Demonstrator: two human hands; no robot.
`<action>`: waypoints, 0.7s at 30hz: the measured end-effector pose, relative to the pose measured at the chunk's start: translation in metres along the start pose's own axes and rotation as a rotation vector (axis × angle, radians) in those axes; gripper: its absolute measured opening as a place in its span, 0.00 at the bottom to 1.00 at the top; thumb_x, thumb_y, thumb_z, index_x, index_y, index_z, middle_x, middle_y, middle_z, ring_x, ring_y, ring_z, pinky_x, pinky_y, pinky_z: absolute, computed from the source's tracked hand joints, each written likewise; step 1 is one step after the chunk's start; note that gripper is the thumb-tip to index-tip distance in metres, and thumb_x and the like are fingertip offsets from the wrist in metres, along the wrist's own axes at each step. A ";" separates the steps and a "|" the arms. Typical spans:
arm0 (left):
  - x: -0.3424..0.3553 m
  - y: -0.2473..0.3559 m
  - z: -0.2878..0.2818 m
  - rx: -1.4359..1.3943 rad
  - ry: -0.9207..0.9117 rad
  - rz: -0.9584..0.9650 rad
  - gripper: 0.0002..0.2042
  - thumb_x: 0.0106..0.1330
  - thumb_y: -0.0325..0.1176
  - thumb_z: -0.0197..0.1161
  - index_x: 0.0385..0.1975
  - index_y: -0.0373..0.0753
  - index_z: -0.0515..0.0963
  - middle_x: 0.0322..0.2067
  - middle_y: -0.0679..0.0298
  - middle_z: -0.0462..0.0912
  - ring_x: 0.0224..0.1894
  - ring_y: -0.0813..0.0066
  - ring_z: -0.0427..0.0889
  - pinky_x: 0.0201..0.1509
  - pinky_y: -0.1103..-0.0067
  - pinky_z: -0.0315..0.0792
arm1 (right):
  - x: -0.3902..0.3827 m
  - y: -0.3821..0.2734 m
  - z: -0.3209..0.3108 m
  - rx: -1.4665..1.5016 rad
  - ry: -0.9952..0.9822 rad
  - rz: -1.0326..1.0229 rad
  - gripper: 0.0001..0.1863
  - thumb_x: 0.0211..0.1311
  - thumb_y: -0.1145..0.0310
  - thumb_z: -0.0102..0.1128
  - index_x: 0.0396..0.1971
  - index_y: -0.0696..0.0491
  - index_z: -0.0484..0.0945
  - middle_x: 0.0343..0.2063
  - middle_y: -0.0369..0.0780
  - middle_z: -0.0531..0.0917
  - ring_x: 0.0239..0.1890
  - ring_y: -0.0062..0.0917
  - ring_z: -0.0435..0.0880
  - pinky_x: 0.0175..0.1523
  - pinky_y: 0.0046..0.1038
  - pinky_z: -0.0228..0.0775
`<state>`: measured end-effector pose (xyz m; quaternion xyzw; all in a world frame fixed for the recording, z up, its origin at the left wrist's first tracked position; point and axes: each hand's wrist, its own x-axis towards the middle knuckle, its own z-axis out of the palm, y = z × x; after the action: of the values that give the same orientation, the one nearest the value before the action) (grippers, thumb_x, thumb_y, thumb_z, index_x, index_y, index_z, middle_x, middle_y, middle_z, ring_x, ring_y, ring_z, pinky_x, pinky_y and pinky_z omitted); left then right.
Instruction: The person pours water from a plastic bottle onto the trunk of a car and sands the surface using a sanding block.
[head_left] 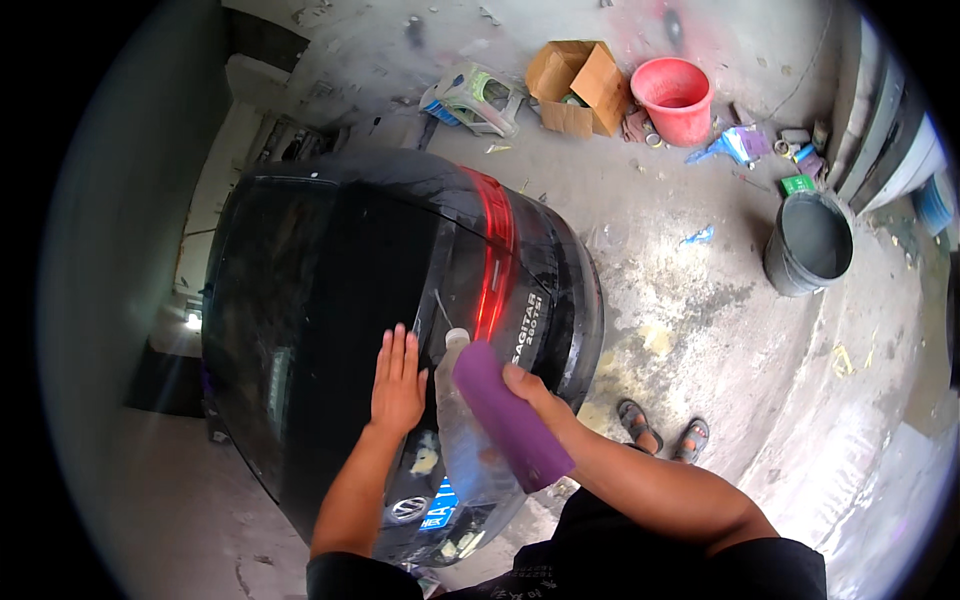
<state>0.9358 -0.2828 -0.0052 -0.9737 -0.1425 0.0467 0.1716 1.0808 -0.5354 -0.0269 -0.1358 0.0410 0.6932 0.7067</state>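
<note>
My left hand (399,385) lies flat, fingers stretched out, on the dark trunk lid (365,270) of a black car. In my right hand (535,392) is a curved purple sheet (505,415) that looks like sandpaper, the thumb pressing on its edge. Together with it I hold a translucent squeeze bottle (455,420) with a white cap and thin spout, partly covered by the sheet. My other right fingers are hidden. The bottle is tilted over the car's rear, its spout near the red tail light (494,265). A pale patch (426,456) marks the panel below my left hand.
A dark bucket (815,240) of grey liquid stands on the stained floor at right. By the far wall are a red bucket (680,128), an open cardboard box (572,112), a plastic jug (480,98) and scattered litter (740,145). Curved panels (895,140) lean at far right.
</note>
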 end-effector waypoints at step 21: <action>0.057 -0.011 -0.016 -0.133 -0.165 0.105 0.32 0.72 0.42 0.50 0.73 0.33 0.56 0.76 0.54 0.50 0.79 0.58 0.41 0.79 0.62 0.39 | 0.023 -0.034 0.015 -0.135 0.007 0.091 0.43 0.61 0.31 0.56 0.62 0.53 0.70 0.48 0.43 0.76 0.49 0.32 0.79 0.50 0.40 0.78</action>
<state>0.9892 -0.2618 0.0111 -0.9819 -0.1077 0.1260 0.0917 1.1133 -0.5096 -0.0131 -0.1836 0.0029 0.7254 0.6634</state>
